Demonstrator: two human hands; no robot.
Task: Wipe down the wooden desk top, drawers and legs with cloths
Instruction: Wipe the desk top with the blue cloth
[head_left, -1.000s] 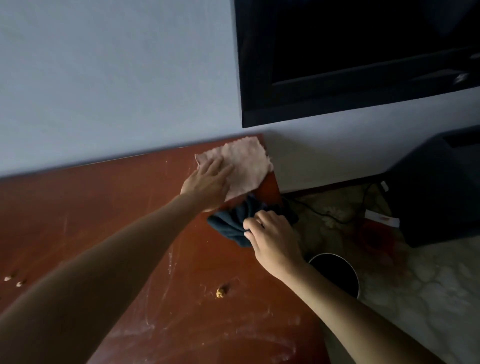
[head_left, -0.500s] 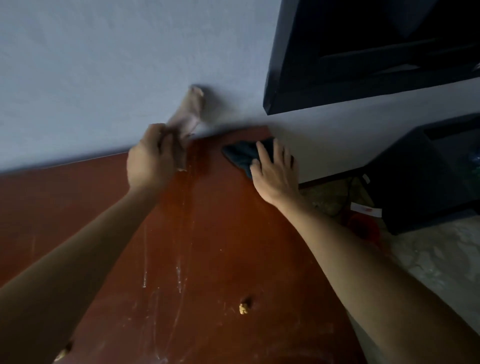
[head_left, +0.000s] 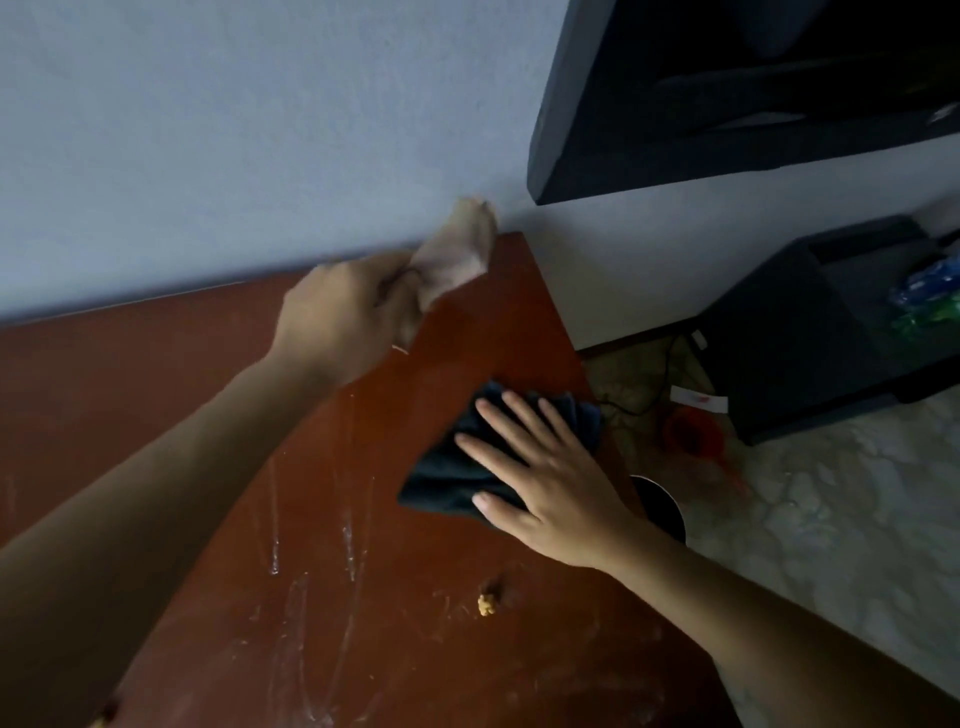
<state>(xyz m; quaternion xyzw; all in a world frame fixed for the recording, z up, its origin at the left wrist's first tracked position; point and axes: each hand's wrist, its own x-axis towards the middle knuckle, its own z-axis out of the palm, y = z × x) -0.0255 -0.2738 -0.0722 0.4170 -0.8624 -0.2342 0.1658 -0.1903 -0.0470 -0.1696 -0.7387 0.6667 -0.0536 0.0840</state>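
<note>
Left hand and the pale cloth bunched in it are motion-blurred — the cloth's edges smear against the wall. The flat right hand hides the middle of the dark cloth. Desk top runs off the left and bottom edges; drawers and legs hidden. The round dark object is half covered — unidentifiable.

One head-worn camera looks steeply down, close over the desk, facing the wall behind it.
</note>
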